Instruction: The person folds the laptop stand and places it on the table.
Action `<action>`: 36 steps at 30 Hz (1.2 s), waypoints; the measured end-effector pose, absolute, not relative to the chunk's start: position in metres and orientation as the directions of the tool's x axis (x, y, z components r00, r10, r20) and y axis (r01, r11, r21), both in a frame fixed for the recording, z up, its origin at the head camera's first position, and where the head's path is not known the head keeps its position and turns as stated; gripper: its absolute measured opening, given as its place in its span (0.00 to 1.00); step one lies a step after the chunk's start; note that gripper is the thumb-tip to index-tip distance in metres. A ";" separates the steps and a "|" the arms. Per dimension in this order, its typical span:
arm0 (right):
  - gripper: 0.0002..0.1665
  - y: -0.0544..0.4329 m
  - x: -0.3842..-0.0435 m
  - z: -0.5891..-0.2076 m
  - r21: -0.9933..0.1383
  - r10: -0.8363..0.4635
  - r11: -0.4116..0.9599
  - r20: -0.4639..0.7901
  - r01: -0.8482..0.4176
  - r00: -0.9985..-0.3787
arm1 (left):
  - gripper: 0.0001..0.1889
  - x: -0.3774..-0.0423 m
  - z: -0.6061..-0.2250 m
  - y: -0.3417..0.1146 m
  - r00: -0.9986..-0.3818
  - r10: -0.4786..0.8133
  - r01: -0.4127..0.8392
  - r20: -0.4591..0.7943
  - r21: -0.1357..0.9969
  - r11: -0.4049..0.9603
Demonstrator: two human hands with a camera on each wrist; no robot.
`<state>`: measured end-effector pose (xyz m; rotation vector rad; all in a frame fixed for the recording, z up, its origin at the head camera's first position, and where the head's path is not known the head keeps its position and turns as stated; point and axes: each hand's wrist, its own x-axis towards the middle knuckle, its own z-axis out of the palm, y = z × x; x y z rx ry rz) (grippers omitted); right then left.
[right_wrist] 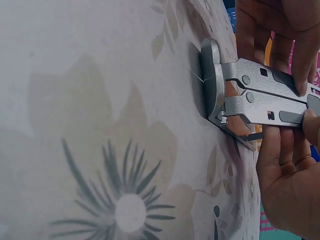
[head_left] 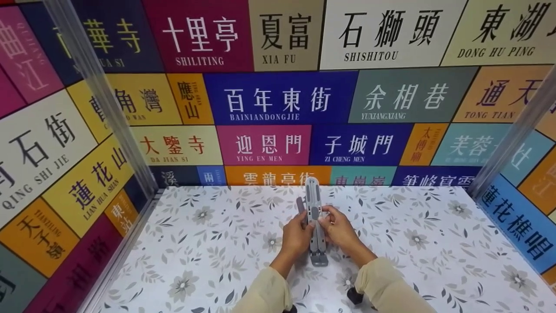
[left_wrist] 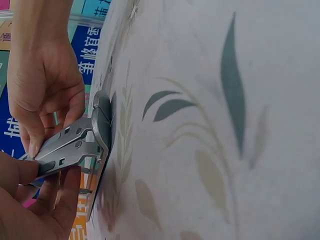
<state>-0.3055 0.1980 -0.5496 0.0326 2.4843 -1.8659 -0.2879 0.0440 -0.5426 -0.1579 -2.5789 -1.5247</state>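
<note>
A grey metal folding laptop stand (head_left: 313, 191), its arms folded close together, stands on the floral tablecloth in front of both hands. My left hand (head_left: 296, 234) grips its left side, thumb on the near face. On the opposite side, my right hand (head_left: 341, 228) pinches it between thumb and fingers. The left wrist view shows the stand's hinged arms (left_wrist: 70, 142) joined to a curved foot (left_wrist: 101, 117) close to the cloth. Rivets, slots and dark grey pads (right_wrist: 291, 117) appear in the right wrist view. Fingers partly hide the stand's middle.
White cloth (head_left: 208, 243) with grey flowers and leaves covers the table. Behind it rises a wall of coloured sign panels (head_left: 278, 98), with a clear corner strip (head_left: 104, 95) on the left. A small black device (head_left: 354, 295) sits by the right sleeve.
</note>
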 end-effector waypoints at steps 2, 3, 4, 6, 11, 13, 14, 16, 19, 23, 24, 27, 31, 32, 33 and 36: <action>0.19 0.198 -0.306 -0.550 -0.959 -0.008 0.283 -0.029 0.025 -1.000 | 0.27 -0.284 -0.544 0.042 -0.982 0.041 0.180 0.183 0.860 0.478; 0.19 0.197 -0.306 -0.550 -0.959 -0.011 0.282 -0.023 0.019 -1.000 | 0.27 -0.283 -0.545 0.041 -0.981 0.048 0.187 0.187 0.861 0.473; 0.19 0.197 -0.306 -0.550 -0.958 -0.012 0.287 -0.016 0.012 -1.000 | 0.27 -0.281 -0.547 0.040 -0.979 0.054 0.199 0.197 0.861 0.468; 0.20 0.197 -0.306 -0.551 -0.956 -0.020 0.292 -0.002 -0.003 -1.000 | 0.27 -0.278 -0.551 0.038 -0.975 0.062 0.217 0.212 0.862 0.457; 0.21 0.198 -0.309 -0.547 -0.939 -0.036 0.342 0.001 -0.014 -0.999 | 0.18 -0.271 -0.554 0.035 -0.986 0.053 0.165 0.157 0.893 0.418; 0.22 0.200 -0.311 -0.544 -0.928 -0.053 0.373 -0.011 -0.010 -0.999 | 0.14 -0.269 -0.553 0.034 -0.994 0.045 0.110 0.100 0.922 0.370; 0.23 0.200 -0.312 -0.542 -0.923 -0.064 0.384 -0.018 -0.008 -0.998 | 0.13 -0.269 -0.553 0.034 -0.996 0.047 0.085 0.073 0.938 0.335; 0.25 0.202 -0.316 -0.537 -0.922 -0.083 0.387 -0.034 -0.001 -0.996 | 0.11 -0.268 -0.552 0.033 -0.998 0.055 0.033 0.019 0.966 0.258; 0.29 0.204 -0.323 -0.528 -0.924 -0.108 0.381 -0.036 -0.007 -0.994 | 0.11 -0.267 -0.553 0.032 -0.995 0.088 -0.041 -0.051 0.993 0.114; 0.32 0.205 -0.335 -0.513 -0.923 -0.125 0.382 -0.004 -0.044 -0.992 | 0.15 -0.268 -0.557 0.031 -0.986 0.128 -0.117 -0.112 0.992 -0.036; 0.32 0.205 -0.339 -0.509 -0.919 -0.127 0.389 0.011 -0.060 -0.992 | 0.15 -0.269 -0.558 0.030 -0.983 0.137 -0.129 -0.120 0.990 -0.063; 0.32 0.204 -0.350 -0.495 -0.907 -0.150 0.404 0.061 -0.118 -0.987 | 0.15 -0.270 -0.562 0.030 -0.974 0.169 -0.173 -0.149 0.975 -0.139; 0.29 0.203 -0.364 -0.480 -0.887 -0.200 0.424 0.102 -0.180 -0.974 | 0.14 -0.273 -0.566 0.031 -0.961 0.215 -0.218 -0.175 0.956 -0.197; 0.28 0.203 -0.367 -0.478 -0.886 -0.214 0.422 0.108 -0.191 -0.971 | 0.14 -0.273 -0.567 0.031 -0.958 0.227 -0.225 -0.176 0.951 -0.212; 0.28 0.203 -0.370 -0.475 -0.886 -0.226 0.417 0.112 -0.200 -0.968 | 0.14 -0.274 -0.568 0.031 -0.955 0.238 -0.231 -0.176 0.946 -0.229; 0.26 0.202 -0.375 -0.470 -0.892 -0.230 0.406 0.108 -0.197 -0.967 | 0.15 -0.277 -0.570 0.033 -0.948 0.274 -0.239 -0.164 0.932 -0.271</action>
